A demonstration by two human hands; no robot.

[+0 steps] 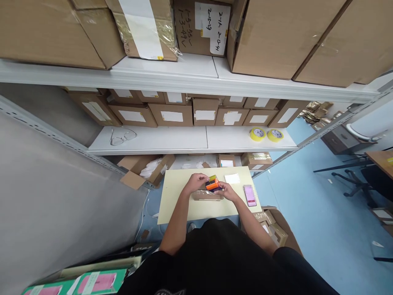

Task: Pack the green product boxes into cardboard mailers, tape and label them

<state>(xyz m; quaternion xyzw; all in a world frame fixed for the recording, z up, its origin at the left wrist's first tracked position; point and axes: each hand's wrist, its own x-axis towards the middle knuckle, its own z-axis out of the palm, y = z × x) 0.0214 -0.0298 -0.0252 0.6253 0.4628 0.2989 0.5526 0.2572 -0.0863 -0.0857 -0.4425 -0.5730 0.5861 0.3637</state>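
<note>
Orange tape dispenser (212,184) gripped between left hand (196,181) and right hand (226,191), above small box (207,195)

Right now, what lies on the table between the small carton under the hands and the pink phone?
Nothing: in the head view, bare table separates the carton from the phone; only the right hand crosses above it.

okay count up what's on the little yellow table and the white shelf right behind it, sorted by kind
Small cardboard box: 1
Orange tape dispenser, held by left hand and right hand: 1
White paper label: 1
Phone: 1
Yellow tape rolls: 2
Eyeglasses: 1
Total: 7
</note>
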